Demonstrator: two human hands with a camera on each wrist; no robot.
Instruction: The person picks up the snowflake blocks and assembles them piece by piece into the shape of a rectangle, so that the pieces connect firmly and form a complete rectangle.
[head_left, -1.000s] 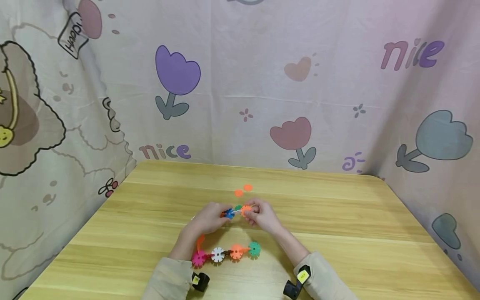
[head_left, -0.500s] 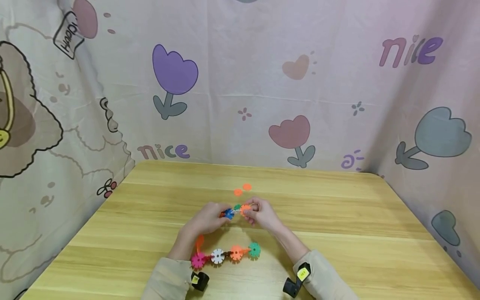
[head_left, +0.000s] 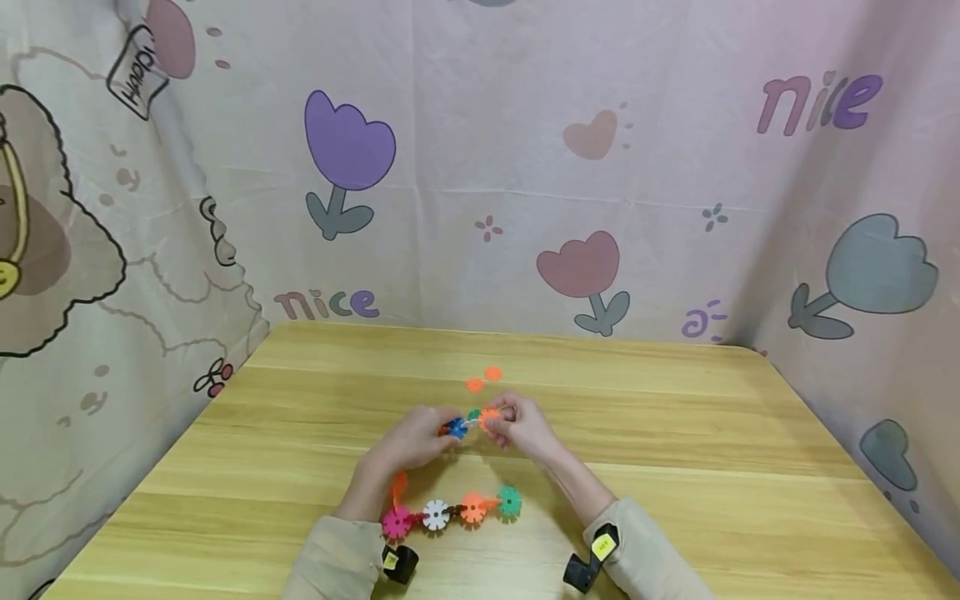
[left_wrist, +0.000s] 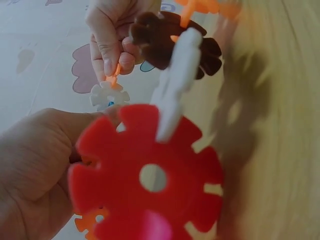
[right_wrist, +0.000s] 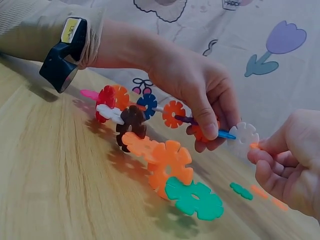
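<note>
A long chain of slotted snowflake discs bends across the table. In the head view my left hand (head_left: 420, 437) pinches it by a blue disc (head_left: 457, 427); the right wrist view shows an orange disc (right_wrist: 204, 131) in that same grip. My right hand (head_left: 527, 429) pinches an orange disc (head_left: 489, 419) edge-on against a white disc (right_wrist: 244, 137), which meets the blue one. How deep the slots sit cannot be seen. The chain's other arm, with a red disc (left_wrist: 150, 180), a brown disc (right_wrist: 131, 127) and a green end disc (head_left: 509, 501), lies nearer the body.
Beyond the hands, two loose orange discs (head_left: 475, 385) lie flat on the wooden table (head_left: 675, 450). A loose green disc (right_wrist: 241, 191) is close to the right hand. A patterned cloth (head_left: 465, 167) hangs behind the table. Black cameras (head_left: 401, 564) are strapped at both wrists.
</note>
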